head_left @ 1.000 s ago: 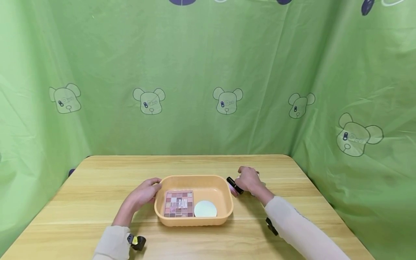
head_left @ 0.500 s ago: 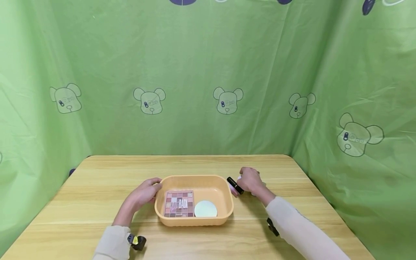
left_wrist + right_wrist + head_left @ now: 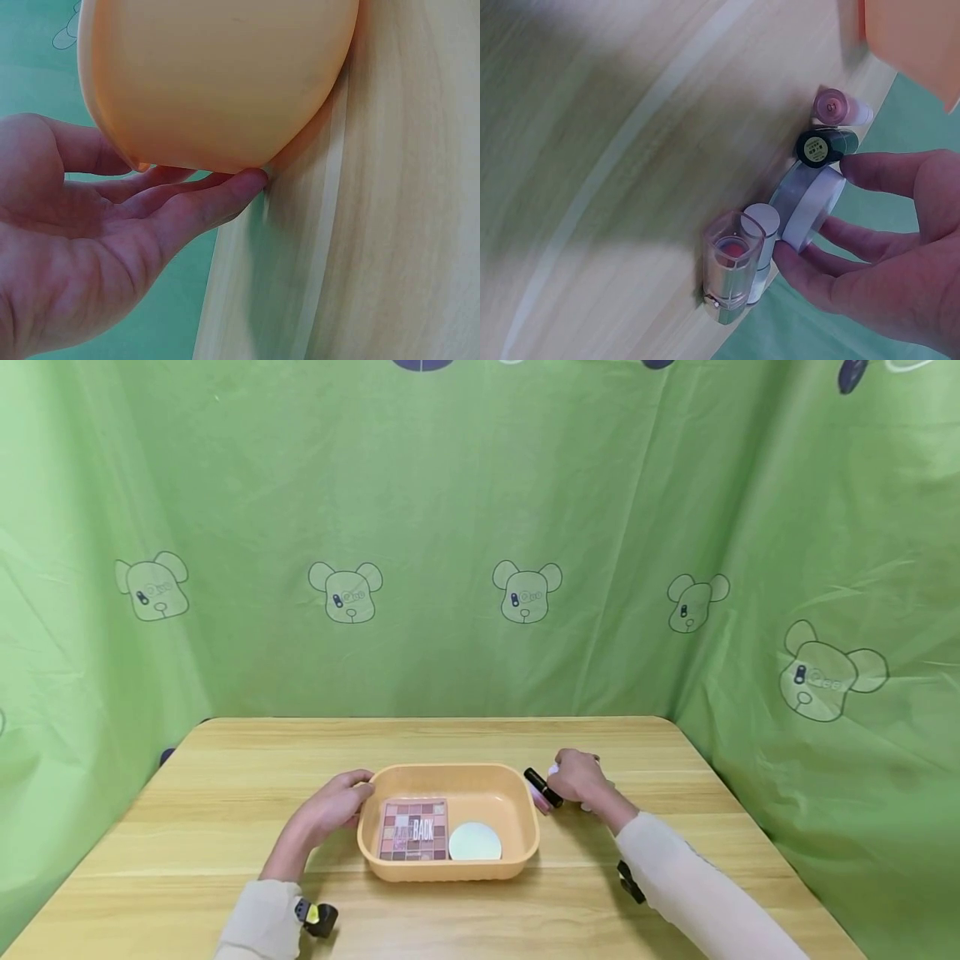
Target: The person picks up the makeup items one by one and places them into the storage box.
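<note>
A light-orange plastic basket [image 3: 450,870] sits on the wooden table. Inside lie an eyeshadow palette [image 3: 413,831], lettered "BACK", and a pale round compact [image 3: 475,842]. My left hand [image 3: 335,802] holds the basket's left side near its back corner; in the left wrist view some fingers pass behind the wall [image 3: 217,90]. Right of the basket, my right hand [image 3: 580,777] pinches a flat round white case [image 3: 810,206] by its edge, thumb on one side and fingers on the other. Beside it stand a black tube [image 3: 821,148] and a white tube [image 3: 762,219].
A pink tube [image 3: 840,107] stands beyond the black one. A lipstick with a clear cap [image 3: 731,266] is beside the white tube. The wooden table [image 3: 420,739] ends at a green curtain [image 3: 442,668]. Each wrist wears a small black camera [image 3: 321,921].
My right hand has shifted very slightly towards me and to the right. The left hand and the basket have stayed in place.
</note>
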Action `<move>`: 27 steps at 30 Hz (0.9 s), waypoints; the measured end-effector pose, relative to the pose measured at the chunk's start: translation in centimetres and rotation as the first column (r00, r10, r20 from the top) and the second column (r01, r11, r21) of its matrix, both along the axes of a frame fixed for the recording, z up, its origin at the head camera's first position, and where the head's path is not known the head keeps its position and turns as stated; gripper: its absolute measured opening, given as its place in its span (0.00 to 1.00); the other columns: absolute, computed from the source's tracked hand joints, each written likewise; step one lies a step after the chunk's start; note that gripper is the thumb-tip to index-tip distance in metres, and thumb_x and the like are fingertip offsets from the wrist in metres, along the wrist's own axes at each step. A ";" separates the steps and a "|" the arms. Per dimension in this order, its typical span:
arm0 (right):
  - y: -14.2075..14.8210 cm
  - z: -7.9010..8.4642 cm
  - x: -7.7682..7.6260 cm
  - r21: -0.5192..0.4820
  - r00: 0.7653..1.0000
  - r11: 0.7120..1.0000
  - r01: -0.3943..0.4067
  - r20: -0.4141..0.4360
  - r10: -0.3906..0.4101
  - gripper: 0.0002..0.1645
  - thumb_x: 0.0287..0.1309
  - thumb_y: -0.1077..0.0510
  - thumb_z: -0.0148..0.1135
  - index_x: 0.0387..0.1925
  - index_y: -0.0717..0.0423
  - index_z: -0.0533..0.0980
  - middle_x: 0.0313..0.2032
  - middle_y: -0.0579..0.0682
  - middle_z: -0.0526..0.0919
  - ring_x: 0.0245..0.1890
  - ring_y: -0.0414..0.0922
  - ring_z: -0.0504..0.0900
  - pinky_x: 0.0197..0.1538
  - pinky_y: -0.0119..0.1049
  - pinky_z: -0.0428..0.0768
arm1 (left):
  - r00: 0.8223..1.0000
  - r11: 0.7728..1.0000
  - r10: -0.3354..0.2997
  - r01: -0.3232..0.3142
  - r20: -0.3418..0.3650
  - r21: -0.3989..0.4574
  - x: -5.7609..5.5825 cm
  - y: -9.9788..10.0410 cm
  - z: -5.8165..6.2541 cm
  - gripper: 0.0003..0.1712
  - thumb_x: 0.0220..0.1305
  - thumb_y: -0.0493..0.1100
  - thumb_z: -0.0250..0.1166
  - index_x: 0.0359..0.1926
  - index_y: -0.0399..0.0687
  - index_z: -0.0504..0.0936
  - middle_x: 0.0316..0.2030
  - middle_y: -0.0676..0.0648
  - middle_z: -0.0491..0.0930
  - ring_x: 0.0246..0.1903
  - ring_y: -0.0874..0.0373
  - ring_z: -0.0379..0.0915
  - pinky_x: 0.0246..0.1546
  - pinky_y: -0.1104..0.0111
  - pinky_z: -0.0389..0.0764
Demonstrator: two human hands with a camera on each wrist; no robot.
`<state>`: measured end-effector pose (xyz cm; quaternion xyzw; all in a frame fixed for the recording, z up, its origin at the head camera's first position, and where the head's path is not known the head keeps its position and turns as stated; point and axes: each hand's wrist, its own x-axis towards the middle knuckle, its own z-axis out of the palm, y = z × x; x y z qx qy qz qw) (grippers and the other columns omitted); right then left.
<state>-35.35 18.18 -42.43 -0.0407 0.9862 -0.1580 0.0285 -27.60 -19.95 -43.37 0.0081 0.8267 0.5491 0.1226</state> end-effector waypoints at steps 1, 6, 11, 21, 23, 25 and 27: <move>0.0 0.0 0.0 0.003 1.000 1.000 0.000 0.005 -0.001 0.33 0.50 0.63 0.56 0.59 0.72 0.74 0.53 0.69 0.82 0.47 0.59 0.80 0.55 0.54 0.81 | 1.000 1.000 0.000 0.000 0.000 -0.002 0.0 0.0 0.0 0.25 0.79 0.43 0.45 0.68 0.32 0.69 0.58 0.34 0.77 0.56 0.47 0.77 0.54 0.53 0.83; 0.1 0.1 0.1 -0.012 1.000 1.000 0.005 0.022 -0.005 0.32 0.49 0.62 0.57 0.59 0.72 0.74 0.52 0.68 0.82 0.45 0.58 0.80 0.52 0.52 0.82 | 1.000 1.000 0.001 -0.001 0.001 -0.006 -0.1 0.0 0.0 0.26 0.79 0.43 0.45 0.69 0.32 0.68 0.59 0.34 0.77 0.56 0.47 0.77 0.54 0.53 0.82; 0.4 0.1 0.0 -0.024 1.000 1.000 -0.001 0.018 0.001 0.32 0.47 0.62 0.58 0.57 0.72 0.75 0.51 0.68 0.82 0.42 0.56 0.80 0.49 0.51 0.82 | 1.000 1.000 0.002 -0.002 -0.003 -0.010 -0.1 0.1 0.0 0.26 0.79 0.43 0.45 0.68 0.32 0.68 0.58 0.35 0.77 0.55 0.48 0.77 0.53 0.54 0.83; 0.4 0.3 0.2 -0.015 1.000 1.000 -0.014 0.003 0.014 0.31 0.48 0.61 0.58 0.56 0.71 0.76 0.49 0.67 0.83 0.43 0.58 0.79 0.50 0.52 0.81 | 1.000 1.000 -0.004 0.004 -0.004 -0.008 -0.1 0.0 0.0 0.26 0.79 0.44 0.45 0.69 0.32 0.68 0.59 0.34 0.77 0.57 0.46 0.77 0.54 0.53 0.82; 0.4 0.3 0.2 -0.022 1.000 1.000 -0.015 0.000 0.015 0.31 0.48 0.61 0.59 0.56 0.71 0.76 0.48 0.66 0.83 0.42 0.57 0.79 0.48 0.51 0.82 | 1.000 1.000 -0.004 0.004 -0.004 -0.008 -0.1 0.0 0.0 0.26 0.79 0.44 0.45 0.69 0.32 0.67 0.60 0.33 0.77 0.58 0.45 0.77 0.55 0.52 0.82; 0.4 0.2 0.2 -0.025 1.000 1.000 -0.015 -0.004 0.015 0.31 0.48 0.61 0.59 0.56 0.71 0.76 0.47 0.66 0.83 0.41 0.57 0.79 0.47 0.50 0.82 | 1.000 1.000 -0.004 0.004 -0.003 -0.006 -0.1 0.0 0.0 0.26 0.79 0.43 0.45 0.69 0.32 0.67 0.60 0.33 0.77 0.58 0.44 0.76 0.55 0.52 0.82; 0.5 0.1 0.2 -0.031 1.000 0.999 -0.011 -0.006 0.011 0.31 0.48 0.61 0.59 0.56 0.71 0.76 0.47 0.65 0.83 0.41 0.57 0.78 0.47 0.49 0.82 | 1.000 1.000 -0.003 0.003 -0.001 -0.006 0.0 0.0 0.0 0.26 0.79 0.43 0.45 0.69 0.31 0.67 0.60 0.33 0.76 0.58 0.44 0.76 0.55 0.52 0.82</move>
